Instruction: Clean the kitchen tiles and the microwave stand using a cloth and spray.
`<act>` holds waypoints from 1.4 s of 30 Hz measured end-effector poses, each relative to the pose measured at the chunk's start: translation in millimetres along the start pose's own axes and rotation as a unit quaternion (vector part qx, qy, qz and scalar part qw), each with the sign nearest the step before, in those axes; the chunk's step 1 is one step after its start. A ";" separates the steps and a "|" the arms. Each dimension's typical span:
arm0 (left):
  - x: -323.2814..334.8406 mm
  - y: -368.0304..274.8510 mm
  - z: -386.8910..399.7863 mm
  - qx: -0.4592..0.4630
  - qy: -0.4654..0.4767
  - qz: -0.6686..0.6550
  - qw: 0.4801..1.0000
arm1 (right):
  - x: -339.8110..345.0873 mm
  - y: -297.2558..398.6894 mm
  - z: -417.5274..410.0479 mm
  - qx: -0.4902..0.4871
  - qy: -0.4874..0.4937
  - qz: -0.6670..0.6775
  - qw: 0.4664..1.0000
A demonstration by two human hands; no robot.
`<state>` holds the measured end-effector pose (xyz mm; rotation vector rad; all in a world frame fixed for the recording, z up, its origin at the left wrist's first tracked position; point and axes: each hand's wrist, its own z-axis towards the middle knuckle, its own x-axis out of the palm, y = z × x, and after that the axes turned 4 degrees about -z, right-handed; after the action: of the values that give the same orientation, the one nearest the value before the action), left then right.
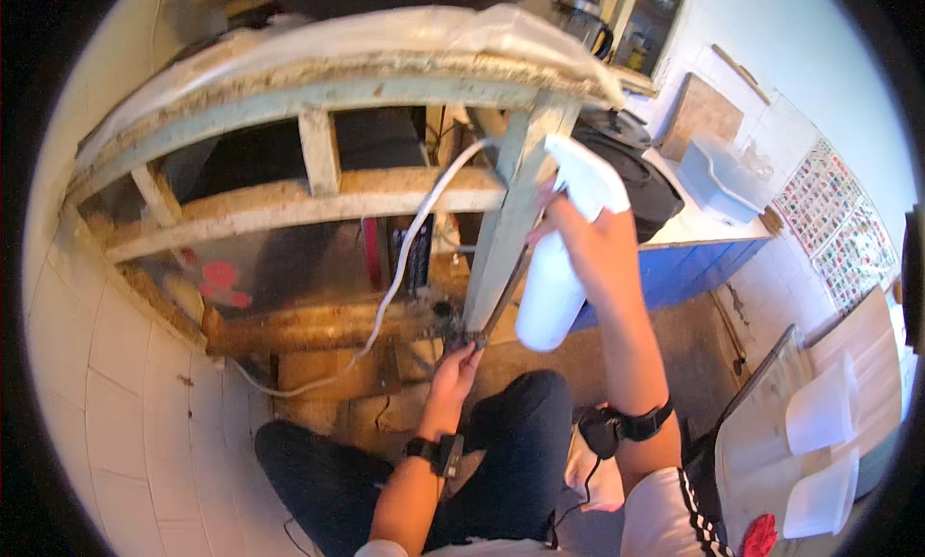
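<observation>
My right hand [596,242] grips a white spray bottle [553,297] by its neck, just below the white trigger head [589,174]. The bottle is tilted and hangs beside the pale green post [498,261] of a worn wooden frame. Lower down, my left hand [455,373] reaches to the foot of that post, with its fingertips at a small dark part [466,338]. Blur hides whether the fingers hold this part or only touch it. A white cable or hose [408,250] loops down in front of the frame, left of both hands.
Plastic sheeting [347,40] covers the frame's top. A white tiled wall [123,405] closes the left side. To the right are a blue-fronted counter [694,268] bearing a plastic bin [723,185], and white containers [824,412] nearer me. A rusty-brown beam [311,326] runs low across.
</observation>
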<state>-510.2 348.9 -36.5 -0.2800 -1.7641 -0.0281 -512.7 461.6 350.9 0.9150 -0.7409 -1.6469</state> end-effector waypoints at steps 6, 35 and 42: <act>17.5 8.6 0.6 -0.016 -0.047 -0.009 0.999 | -11.8 10.7 2.2 0.014 0.018 -0.029 0.999; 5.0 -5.6 5.8 -0.016 -0.065 -0.013 0.998 | -1.0 13.4 -2.8 0.003 0.009 -0.076 0.997; 3.1 -7.4 8.9 -0.031 -0.079 0.000 0.996 | -4.1 14.0 -1.1 0.012 0.015 -0.080 0.997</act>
<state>-520.8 343.7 -34.4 -0.3348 -1.9220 -0.0615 -504.3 462.0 362.9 1.0364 -0.6814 -1.7632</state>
